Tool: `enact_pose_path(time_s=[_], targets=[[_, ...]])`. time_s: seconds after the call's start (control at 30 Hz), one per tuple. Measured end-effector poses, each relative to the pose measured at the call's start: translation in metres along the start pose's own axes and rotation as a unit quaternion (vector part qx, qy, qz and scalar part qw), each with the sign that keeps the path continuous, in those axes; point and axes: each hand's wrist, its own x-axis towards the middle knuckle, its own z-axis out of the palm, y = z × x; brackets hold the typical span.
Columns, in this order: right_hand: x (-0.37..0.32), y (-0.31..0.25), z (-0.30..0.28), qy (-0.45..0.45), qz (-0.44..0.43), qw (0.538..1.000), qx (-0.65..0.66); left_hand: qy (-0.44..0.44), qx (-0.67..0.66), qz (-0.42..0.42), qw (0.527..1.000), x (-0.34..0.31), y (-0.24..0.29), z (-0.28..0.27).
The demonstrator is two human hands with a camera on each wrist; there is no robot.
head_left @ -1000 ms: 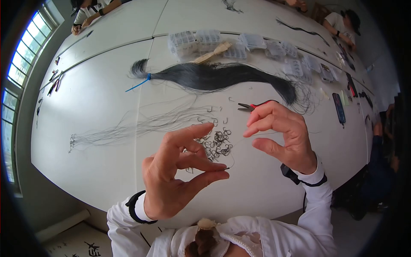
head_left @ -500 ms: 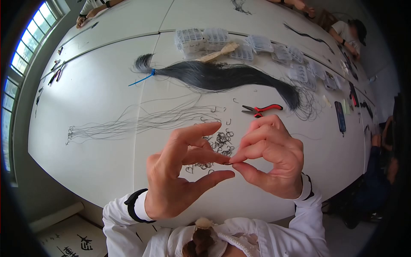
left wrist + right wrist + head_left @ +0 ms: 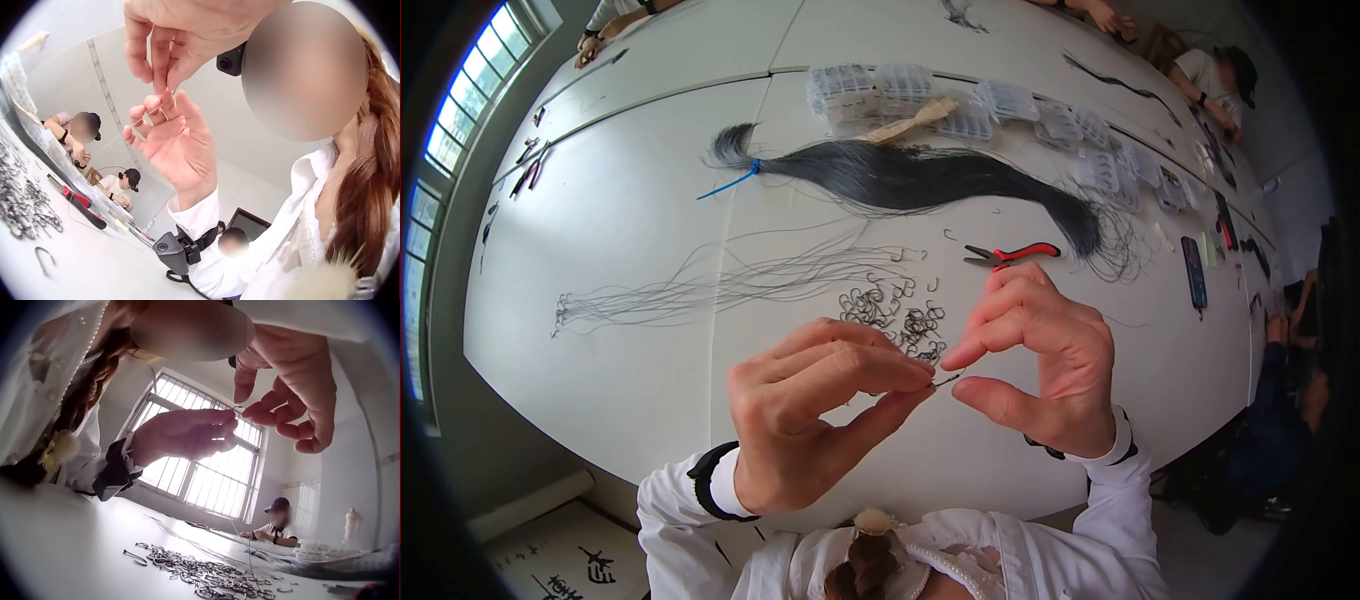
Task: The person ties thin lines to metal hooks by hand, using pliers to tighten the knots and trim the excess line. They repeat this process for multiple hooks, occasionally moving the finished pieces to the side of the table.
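My left hand (image 3: 825, 410) pinches a small dark fish hook (image 3: 947, 380) between its thumb and fingers, with one end sticking out to the right. A thin line lies across the fingers of my right hand (image 3: 178, 147) in the left wrist view. That hand is held close beside the hook, its thumb and forefinger apart on either side of the hook's end. Most of the hook is hidden by the left fingertips. Beyond the hands, a pile of loose fish hooks (image 3: 880, 310) lies on the white table (image 3: 600, 400).
Lines tied to hooks (image 3: 700, 290) stretch out at left. Red-handled pliers (image 3: 1025, 254) lie behind the right hand. A dark bundle of strands (image 3: 900, 180) with a blue tie (image 3: 755, 167) crosses the table. Clear plastic boxes (image 3: 840, 90) stand at the back. Other people sit around the table.
The right hand came in from the right to the hook, touched it, and its thumb and forefinger have parted again. The left fingers have folded closer together over the hook.
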Motion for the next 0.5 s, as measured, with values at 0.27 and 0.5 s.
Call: enact_pose_path(time_s=[0.27,0.5], targets=[[-0.0025,0.0011,0.0018,0.001,-0.027,0.999,-0.023,-0.017,-0.031,-0.024,0.999,-0.0015,0.0006,0.0019],[-0.0062,-0.0047,0.0081,0.061,-0.169,0.959,-0.218,-0.050,-0.222,-0.215,0.950,-0.0057,0.0007,0.0020]])
